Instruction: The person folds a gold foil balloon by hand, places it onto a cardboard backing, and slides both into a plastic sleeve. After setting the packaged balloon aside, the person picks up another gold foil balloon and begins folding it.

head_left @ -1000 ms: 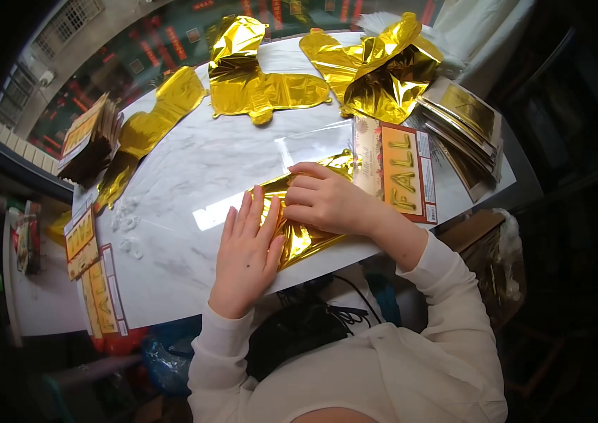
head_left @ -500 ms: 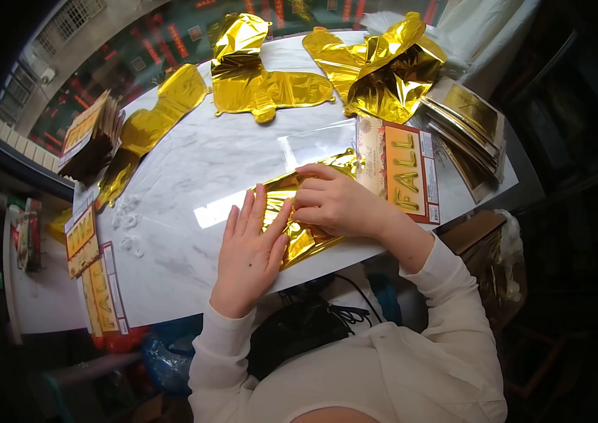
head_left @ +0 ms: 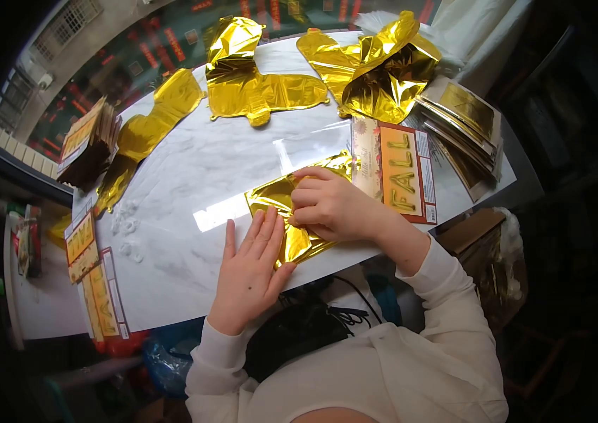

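A folded gold foil balloon (head_left: 268, 196) lies flat near the table's front edge. My left hand (head_left: 251, 271) is spread, palm down, with its fingertips resting on the foil's lower left part. Curled fingers of my right hand (head_left: 330, 206) press together on the middle of the foil, pinching at it; the exact grip is partly hidden. Touching the foil's right end is a clear pouch with a printed "FALL" card (head_left: 403, 176), partly beneath my right forearm.
Unfolded gold foil balloons (head_left: 263, 92) lie along the far side of the marble-patterned table (head_left: 172, 268). Stacked packages stand at right (head_left: 464, 120) and left (head_left: 84, 144). More printed cards (head_left: 101, 296) and small white scraps (head_left: 126, 225) lie at left.
My left hand has slid down and back toward me, uncovering the foil's upper left corner. My right hand stays at about the same place on the foil.
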Motion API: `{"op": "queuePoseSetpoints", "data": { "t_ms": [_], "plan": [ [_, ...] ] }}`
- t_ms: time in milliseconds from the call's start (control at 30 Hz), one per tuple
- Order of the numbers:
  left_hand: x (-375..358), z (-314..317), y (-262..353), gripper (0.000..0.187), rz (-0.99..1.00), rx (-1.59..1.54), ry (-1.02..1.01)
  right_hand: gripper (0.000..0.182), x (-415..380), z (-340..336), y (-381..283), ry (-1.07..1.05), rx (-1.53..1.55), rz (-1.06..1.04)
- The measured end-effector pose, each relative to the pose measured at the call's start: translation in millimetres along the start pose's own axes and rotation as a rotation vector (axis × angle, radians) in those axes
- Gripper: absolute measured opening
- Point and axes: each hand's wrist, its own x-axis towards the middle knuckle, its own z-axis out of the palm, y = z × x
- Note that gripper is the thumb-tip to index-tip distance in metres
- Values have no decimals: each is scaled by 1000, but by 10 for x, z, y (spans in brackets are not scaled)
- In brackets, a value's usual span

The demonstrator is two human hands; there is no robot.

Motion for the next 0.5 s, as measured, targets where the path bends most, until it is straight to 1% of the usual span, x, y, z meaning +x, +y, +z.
{"op": "queuePoseSetpoints", "data": {
  "t_ms": [200, 300, 400, 467, 500],
  "plan": [
    [-1, 27, -11, 69, -3, 11, -14, 10, 1, -34, 7, -9, 52, 47],
    [1, 29, -3, 71, -5, 20, -10, 13, 12, -44, -7, 37, 88, 67],
    [-3, 42, -4, 72, -2, 35, 0, 18, 0, 7, 0, 15, -5, 89],
    [-4, 45, 1, 72, -5, 28, 6, 27, -13, 66, -14, 21, 41, 232],
    [-2, 45, 0, 72, -4, 28, 9, 27, -24, 77, -6, 21, 38, 231]
  ]
}}
